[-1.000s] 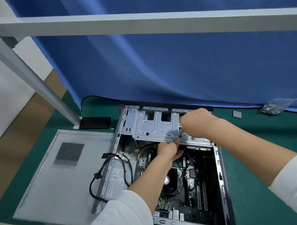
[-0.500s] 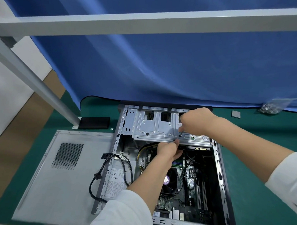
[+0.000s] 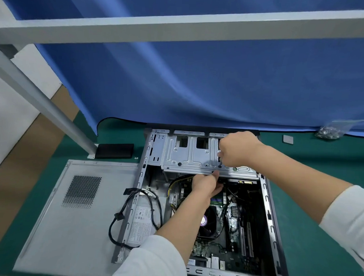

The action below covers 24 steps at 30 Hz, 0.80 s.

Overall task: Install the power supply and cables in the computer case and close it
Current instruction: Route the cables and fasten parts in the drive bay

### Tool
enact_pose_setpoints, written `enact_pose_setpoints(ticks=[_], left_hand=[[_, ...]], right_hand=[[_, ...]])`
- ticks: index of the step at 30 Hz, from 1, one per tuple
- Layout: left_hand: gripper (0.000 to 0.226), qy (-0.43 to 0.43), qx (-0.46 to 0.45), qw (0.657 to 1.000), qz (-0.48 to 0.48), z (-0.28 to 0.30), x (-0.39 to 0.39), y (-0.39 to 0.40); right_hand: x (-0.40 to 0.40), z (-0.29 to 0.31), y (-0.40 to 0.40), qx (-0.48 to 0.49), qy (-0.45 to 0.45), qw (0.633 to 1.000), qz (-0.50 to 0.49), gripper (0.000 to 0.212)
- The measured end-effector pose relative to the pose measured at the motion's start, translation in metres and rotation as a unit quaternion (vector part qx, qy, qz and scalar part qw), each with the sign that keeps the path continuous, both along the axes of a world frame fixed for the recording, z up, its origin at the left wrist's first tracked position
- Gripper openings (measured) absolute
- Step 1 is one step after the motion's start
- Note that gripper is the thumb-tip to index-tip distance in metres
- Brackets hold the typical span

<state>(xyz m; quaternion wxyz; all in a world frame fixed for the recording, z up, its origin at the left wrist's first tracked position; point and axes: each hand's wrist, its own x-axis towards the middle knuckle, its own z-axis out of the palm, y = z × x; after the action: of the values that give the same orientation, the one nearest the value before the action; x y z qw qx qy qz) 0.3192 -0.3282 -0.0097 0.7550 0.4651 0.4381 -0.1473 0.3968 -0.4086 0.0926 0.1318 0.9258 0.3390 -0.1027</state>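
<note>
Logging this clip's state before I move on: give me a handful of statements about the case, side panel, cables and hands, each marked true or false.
1. The side panel is fitted on the computer case. False: it lies flat on the mat, left of the open case.
2. The right hand is over the drive cage. True.
3. A black cable loops out over the case's left edge. True.
4. The left hand rests on the side panel. False: it reaches inside the case, just below the drive cage.
5. The power supply sits outside the case. False: it sits inside, at the left.
</note>
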Motion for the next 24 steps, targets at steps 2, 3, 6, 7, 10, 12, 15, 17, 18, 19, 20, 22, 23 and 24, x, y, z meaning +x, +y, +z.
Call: enact_pose_setpoints(ticks=[2,3,6,7,10,12,15,17,18,19,20,22,23,24], left_hand=[[0.013,0.001,0.003,1.0,-0.001,0.001,0.0,0.0],[0.013,0.001,0.002,1.0,-0.002,0.002,0.0,0.0],[0.017,0.004,-0.002,1.0,-0.007,0.004,-0.001,0.0],[0.017,0.005,-0.004,1.0,-0.008,0.004,-0.001,0.001],[0.014,0.008,-0.007,1.0,-0.013,0.006,-0.001,0.002],[0.019,0.006,-0.006,1.0,-0.011,0.004,-0.001,0.002],[0.026,0.003,-0.008,1.0,-0.008,0.005,-0.002,0.002],[0.023,0.004,-0.007,1.0,-0.003,0.005,-0.001,0.002],[0.021,0.005,-0.006,1.0,-0.002,0.005,-0.002,0.002],[0.019,0.004,-0.007,1.0,-0.002,0.004,-0.002,0.002],[0.018,0.004,-0.006,1.0,-0.006,0.004,-0.002,0.001],[0.018,0.005,-0.005,1.0,-0.011,0.005,-0.002,0.001],[0.018,0.006,-0.004,1.0,-0.011,0.005,-0.002,0.002],[0.018,0.006,-0.002,1.0,-0.011,0.004,-0.002,0.001]], right_hand=[[0.0,-0.001,0.001,0.006,0.027,0.999,-0.028,0.031],[-0.001,-0.001,0.002,0.002,0.035,0.999,-0.038,0.03],[0.001,0.004,0.004,-0.025,0.068,0.997,-0.04,0.031],[0.001,0.007,0.004,-0.037,0.073,0.997,-0.018,0.027],[-0.001,0.009,0.001,-0.077,0.015,0.992,0.097,0.013],[-0.003,0.01,-0.001,-0.089,-0.029,0.984,0.154,0.016],[-0.004,0.007,0.001,-0.073,-0.039,0.983,0.163,0.012],[-0.004,0.004,0.003,-0.05,-0.024,0.988,0.141,0.012],[-0.003,0.001,0.004,-0.039,-0.014,0.991,0.129,0.021],[-0.003,0.0,0.004,-0.031,-0.005,0.993,0.118,0.028],[-0.002,-0.001,0.005,-0.025,0.003,0.994,0.105,0.033],[-0.002,-0.002,0.007,-0.015,0.012,0.997,0.081,0.036],[-0.003,-0.003,0.009,-0.01,0.016,0.998,0.067,0.036],[-0.004,-0.003,0.01,-0.006,0.02,0.998,0.053,0.034]])
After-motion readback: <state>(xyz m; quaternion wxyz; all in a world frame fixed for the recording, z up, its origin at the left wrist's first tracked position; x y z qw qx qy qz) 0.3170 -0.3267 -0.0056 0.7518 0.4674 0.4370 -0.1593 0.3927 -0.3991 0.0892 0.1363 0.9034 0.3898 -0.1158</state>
